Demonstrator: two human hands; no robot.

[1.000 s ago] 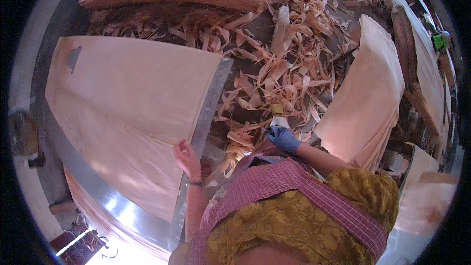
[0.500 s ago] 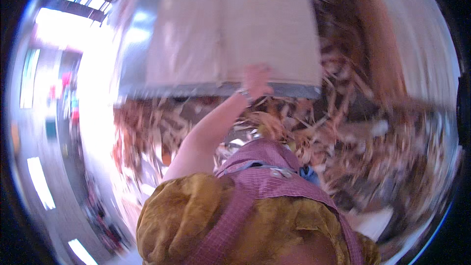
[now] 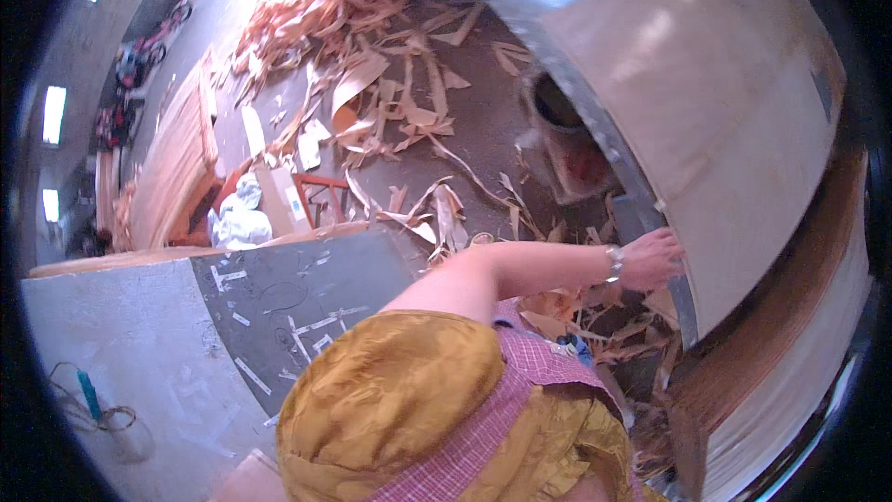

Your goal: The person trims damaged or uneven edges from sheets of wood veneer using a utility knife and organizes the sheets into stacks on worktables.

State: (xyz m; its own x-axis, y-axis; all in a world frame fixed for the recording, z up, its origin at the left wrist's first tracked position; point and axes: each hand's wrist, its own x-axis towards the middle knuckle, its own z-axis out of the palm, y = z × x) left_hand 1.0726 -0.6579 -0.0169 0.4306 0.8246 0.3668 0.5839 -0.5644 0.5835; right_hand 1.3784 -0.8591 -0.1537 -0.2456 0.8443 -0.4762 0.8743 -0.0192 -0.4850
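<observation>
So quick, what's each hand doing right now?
Left hand: fingers closed on the edge of the thin wood veneer sheet.
Right hand: hidden below the body, cannot be told.

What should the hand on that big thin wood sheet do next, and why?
Probably slide the sheet toward the person. The left hand already grips its near edge at the metal table, and the sheet lies flat, free of the scraps on the floor.
</observation>
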